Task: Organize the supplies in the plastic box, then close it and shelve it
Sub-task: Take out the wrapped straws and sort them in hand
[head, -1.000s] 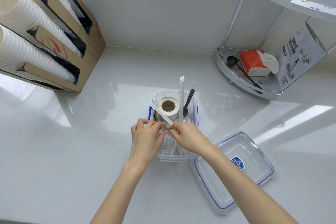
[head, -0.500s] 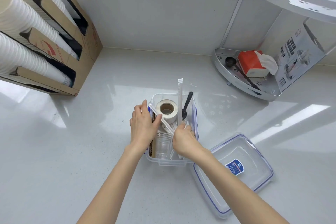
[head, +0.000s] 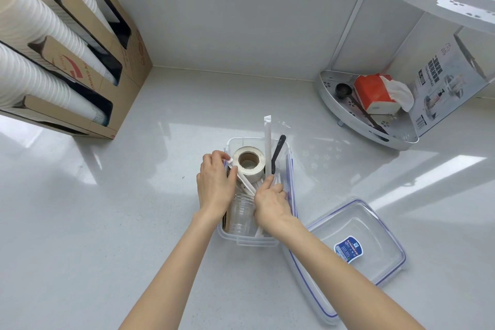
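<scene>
A clear plastic box (head: 291,177) stands open on the white counter. In it are a roll of white labels (head: 248,162), a tall wrapped straw (head: 267,142) and a black spoon (head: 277,150) sticking up, and clear cups (head: 241,215) lying near the front. My left hand (head: 215,182) is at the box's left side, fingers pinched on the upper end of a slanted wrapped straw (head: 245,182). My right hand (head: 272,203) reaches into the box's right part, fingers closed among the wrapped straws; what it grips is hidden. The clear lid (head: 375,222) with blue seal lies upside down to the right.
A cardboard dispenser (head: 88,72) with stacks of white paper cups stands at the left. A white corner rack (head: 375,131) at the right back holds an orange tissue pack (head: 375,94), a black scoop (head: 343,90) and a printed carton (head: 450,80). A higher rack tier (head: 442,5) overhangs.
My left hand has moved from the box's middle up to its left rim along the slanted straw. My right hand has gone deeper into the box's right side.
</scene>
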{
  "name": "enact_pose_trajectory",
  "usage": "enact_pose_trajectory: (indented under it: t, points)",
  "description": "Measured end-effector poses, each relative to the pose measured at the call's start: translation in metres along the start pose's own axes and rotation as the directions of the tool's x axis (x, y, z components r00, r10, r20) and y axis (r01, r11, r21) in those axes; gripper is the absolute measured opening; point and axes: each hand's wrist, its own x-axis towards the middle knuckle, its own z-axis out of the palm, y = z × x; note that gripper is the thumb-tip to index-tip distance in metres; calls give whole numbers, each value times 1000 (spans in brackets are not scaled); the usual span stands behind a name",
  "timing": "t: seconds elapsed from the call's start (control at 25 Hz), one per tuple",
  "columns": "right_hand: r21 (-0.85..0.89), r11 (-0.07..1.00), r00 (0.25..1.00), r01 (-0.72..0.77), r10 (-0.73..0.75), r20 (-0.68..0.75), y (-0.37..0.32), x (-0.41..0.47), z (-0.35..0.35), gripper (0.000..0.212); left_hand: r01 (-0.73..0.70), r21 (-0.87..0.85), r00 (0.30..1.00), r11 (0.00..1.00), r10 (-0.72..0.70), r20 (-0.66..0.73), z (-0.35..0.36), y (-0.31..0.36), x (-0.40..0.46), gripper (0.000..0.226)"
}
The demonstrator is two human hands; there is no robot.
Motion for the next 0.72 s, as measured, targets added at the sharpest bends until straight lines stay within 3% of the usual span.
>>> enact_pose_trajectory:
  t: [0.2, 0.32, 0.48, 0.72]
  points:
    - [-2, 1000, 1000, 9, -9, 13, 0, -1, 3, 81, 48, -42, 999, 998, -49, -11, 0, 0, 3, 17]
    - [4, 999, 999, 45, -45, -7, 1, -4, 4, 78, 0, 3, 1000, 1000, 0, -23, 1, -1, 2, 19]
    - [45, 995, 995, 89, -88, -40, 3, -7, 4, 74, -114, 208, 991, 971, 96, 94, 1, -3, 3, 34]
    - [49, 989, 990, 141, -140, -21, 7, -17, -3, 56, -194, 392, 969, 899, 114, 218, -13, 1, 10, 34]
